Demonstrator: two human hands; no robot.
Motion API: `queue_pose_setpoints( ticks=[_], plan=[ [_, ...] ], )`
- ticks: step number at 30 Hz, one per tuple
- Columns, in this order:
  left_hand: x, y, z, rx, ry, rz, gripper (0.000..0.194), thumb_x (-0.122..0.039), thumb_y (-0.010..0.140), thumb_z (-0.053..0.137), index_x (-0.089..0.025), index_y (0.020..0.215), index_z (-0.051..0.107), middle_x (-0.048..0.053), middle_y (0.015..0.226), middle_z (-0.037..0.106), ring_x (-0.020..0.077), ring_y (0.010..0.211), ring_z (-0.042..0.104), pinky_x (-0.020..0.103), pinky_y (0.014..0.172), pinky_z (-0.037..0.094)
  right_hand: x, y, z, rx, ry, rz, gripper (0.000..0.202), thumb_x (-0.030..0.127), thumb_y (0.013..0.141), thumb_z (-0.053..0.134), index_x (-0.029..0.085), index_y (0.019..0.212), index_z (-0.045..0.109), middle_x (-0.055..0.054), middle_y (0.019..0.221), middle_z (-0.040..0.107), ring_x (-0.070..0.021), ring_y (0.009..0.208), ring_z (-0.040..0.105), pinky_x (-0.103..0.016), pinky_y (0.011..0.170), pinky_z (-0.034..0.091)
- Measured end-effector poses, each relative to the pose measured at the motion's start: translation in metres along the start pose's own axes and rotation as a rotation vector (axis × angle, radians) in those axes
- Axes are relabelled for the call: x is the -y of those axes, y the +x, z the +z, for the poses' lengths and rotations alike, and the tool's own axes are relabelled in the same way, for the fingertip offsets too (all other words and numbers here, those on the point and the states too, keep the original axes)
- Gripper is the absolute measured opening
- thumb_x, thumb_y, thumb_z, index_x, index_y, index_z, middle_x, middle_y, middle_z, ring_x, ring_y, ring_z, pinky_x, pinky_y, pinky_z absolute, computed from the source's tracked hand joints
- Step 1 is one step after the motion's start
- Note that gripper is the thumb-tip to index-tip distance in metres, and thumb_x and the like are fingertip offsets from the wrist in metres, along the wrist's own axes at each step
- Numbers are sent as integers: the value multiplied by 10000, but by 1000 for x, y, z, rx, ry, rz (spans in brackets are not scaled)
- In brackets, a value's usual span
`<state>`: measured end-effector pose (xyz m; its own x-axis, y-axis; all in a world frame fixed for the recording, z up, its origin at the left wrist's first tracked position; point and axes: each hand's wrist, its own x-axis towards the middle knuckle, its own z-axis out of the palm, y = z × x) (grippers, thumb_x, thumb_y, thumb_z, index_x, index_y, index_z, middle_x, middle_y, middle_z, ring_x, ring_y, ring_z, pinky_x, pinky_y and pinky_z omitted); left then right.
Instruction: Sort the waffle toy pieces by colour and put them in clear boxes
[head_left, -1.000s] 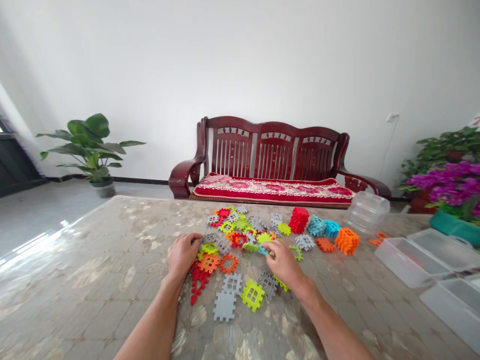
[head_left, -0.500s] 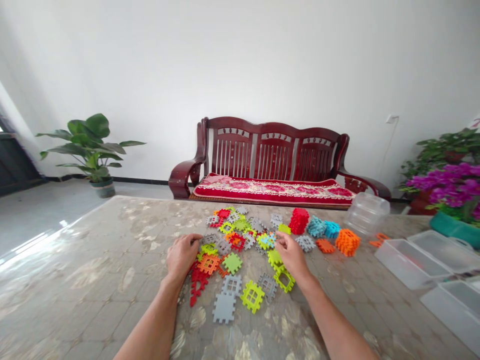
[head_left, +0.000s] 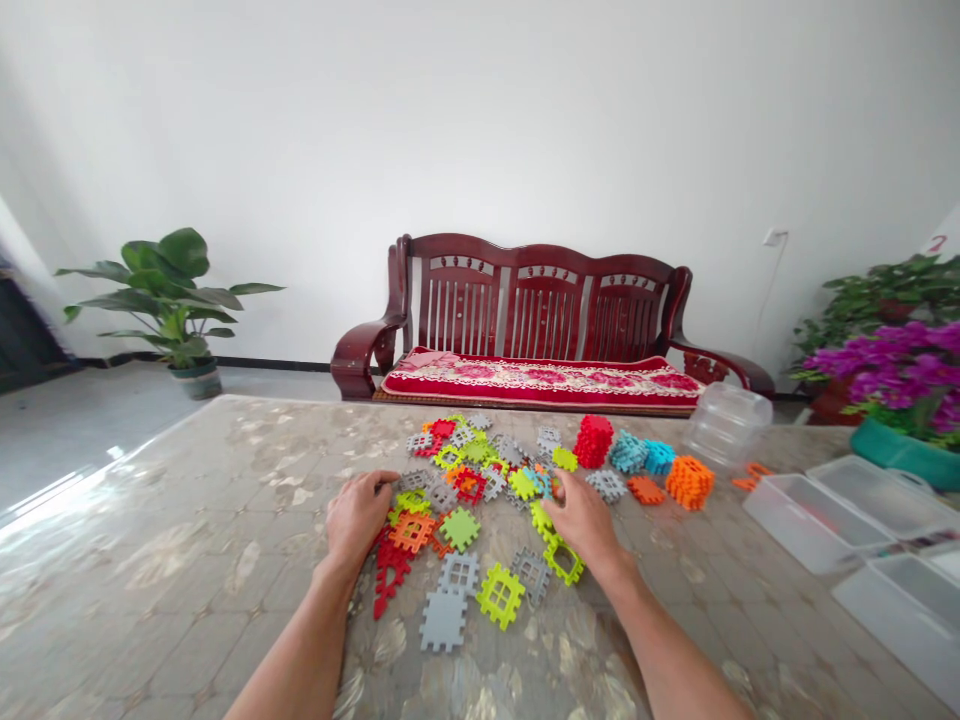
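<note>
A loose heap of toothed plastic building tiles (head_left: 460, 526) in red, grey, orange, green and yellow-green is spread over the table. My left hand (head_left: 358, 515) rests at the heap's left edge, its fingers loosely bent beside a grey tile (head_left: 413, 481) and apparently holding nothing. At the right side, my right hand (head_left: 583, 518) has its thumb and fingers closed at the edge of a light-blue tile (head_left: 536, 481); the fingertips are partly hidden. Yellow-green tiles (head_left: 563, 561) lie just under that hand. Nearer me are a plain grey tile (head_left: 443, 620) and a yellow-green window tile (head_left: 500, 596).
Sorted stacks of red (head_left: 594, 441), blue (head_left: 658, 457) and orange tiles (head_left: 689, 482) stand at the back right. Clear plastic boxes (head_left: 799, 520) sit on the right, near purple flowers (head_left: 892, 355). A wooden bench (head_left: 540, 310) is beyond the table (head_left: 187, 540).
My right fingers have curled in around the light-blue tile, which sits closer to them. My left hand stays in place. The whole view has shifted slightly.
</note>
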<state>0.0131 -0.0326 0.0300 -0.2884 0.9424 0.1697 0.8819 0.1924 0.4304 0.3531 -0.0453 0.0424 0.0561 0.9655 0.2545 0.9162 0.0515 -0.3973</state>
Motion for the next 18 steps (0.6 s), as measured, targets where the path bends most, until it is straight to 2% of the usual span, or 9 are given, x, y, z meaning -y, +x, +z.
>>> queue_pose_setpoints(
  ticks=[6, 11, 15, 18],
  plan=[
    [3, 2, 2, 0, 5, 8, 360, -299, 867, 431, -308, 1072, 727, 19, 1179, 723, 248, 1113, 635, 343, 887, 487, 6, 0, 2, 14, -71, 16, 392, 191, 811, 577, 228, 1196, 642, -54, 1001, 721, -213, 949, 638, -278, 778, 433],
    [3, 2, 3, 7, 9, -2, 364, -301, 868, 429, -312, 1083, 723, 15, 1185, 721, 238, 1119, 628, 331, 889, 481, 2, 0, 6, -24, -34, -8, 365, 162, 800, 559, 254, 1135, 668, -29, 981, 725, -189, 929, 639, -271, 805, 446],
    [3, 2, 3, 4, 0, -1, 375, -314, 868, 412, -315, 1080, 721, 17, 1198, 713, 251, 1119, 627, 346, 878, 484, -4, 2, 6, -150, 148, -39, 310, 200, 801, 538, 225, 1075, 681, -46, 969, 723, -177, 883, 646, -277, 811, 474],
    [3, 2, 3, 1, 1, 0, 381, -322, 864, 405, -313, 1078, 720, 19, 1185, 716, 261, 1113, 631, 355, 872, 487, -14, 10, -4, -293, 293, -10, 322, 284, 783, 547, 195, 1062, 681, -57, 923, 721, -180, 798, 645, -292, 783, 491]
  ],
)
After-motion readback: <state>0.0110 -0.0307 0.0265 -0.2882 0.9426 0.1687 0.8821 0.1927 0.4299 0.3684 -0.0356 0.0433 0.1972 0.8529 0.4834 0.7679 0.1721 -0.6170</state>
